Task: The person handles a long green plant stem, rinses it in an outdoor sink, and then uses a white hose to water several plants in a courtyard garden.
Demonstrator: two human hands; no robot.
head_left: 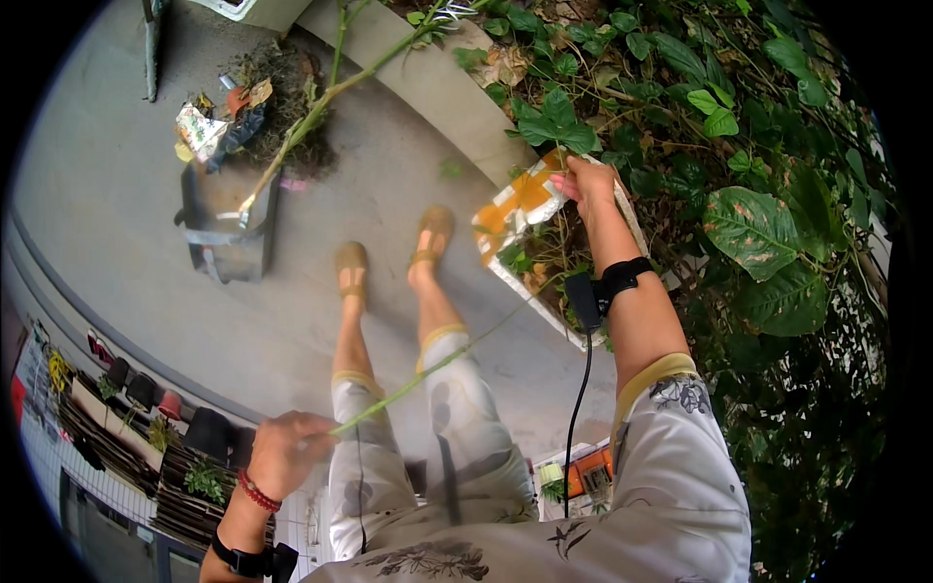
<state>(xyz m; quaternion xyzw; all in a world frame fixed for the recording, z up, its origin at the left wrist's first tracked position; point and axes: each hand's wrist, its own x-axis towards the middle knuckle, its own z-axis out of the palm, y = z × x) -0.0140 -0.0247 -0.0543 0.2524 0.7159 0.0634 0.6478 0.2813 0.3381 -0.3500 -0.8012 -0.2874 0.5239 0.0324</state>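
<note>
My left hand (pixel 287 452) is closed in a pinch on one end of a long thin green vine (pixel 428 377). The vine stretches up and rightward across my legs to a white foam planter box (pixel 509 272) patched with orange tape. Low leafy plants and soil fill the box. At the box's far end, beside the dense foliage, is my right hand (pixel 589 185). Its fingers are bent together near the thin stems and leaves there; what they grip, if anything, cannot be made out.
A grey dustpan (pixel 225 238) lies on the floor beside a heap of dry plant litter (pixel 282 107). Across both slants a long branching stalk (pixel 316 115). Thick green foliage (pixel 748 233) lines the right side, and a low concrete kerb (pixel 428 83) borders it. Potted plants (pixel 204 476) stand at lower left.
</note>
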